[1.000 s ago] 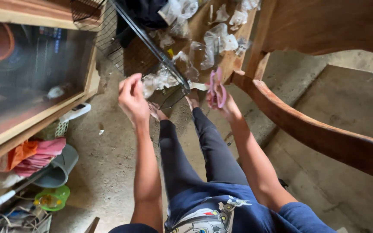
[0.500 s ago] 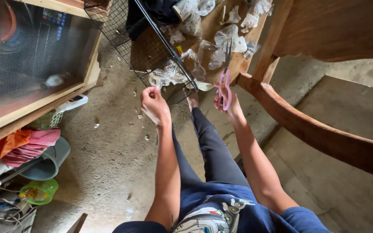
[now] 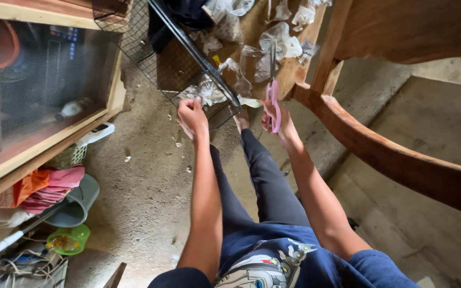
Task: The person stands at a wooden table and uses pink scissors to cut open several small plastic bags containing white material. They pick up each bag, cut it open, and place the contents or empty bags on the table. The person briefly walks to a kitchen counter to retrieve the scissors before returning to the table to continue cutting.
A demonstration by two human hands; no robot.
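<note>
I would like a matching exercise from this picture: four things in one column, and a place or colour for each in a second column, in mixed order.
Things:
1. scissors
2. wire basket
3. grey bucket
4. left hand

Places or colours:
A. lying on its side on the floor, lower left
B. pink handles, in the right hand
C. closed fist beside the basket's corner
D. black mesh, tilted, upper middle

Pairs: 1-B, 2-D, 3-A, 4-C

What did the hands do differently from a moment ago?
The left hand closed into a fist and moved up to the wire basket. The right hand turned the pink scissors so the blades point up. It kept hold of them throughout.
</note>
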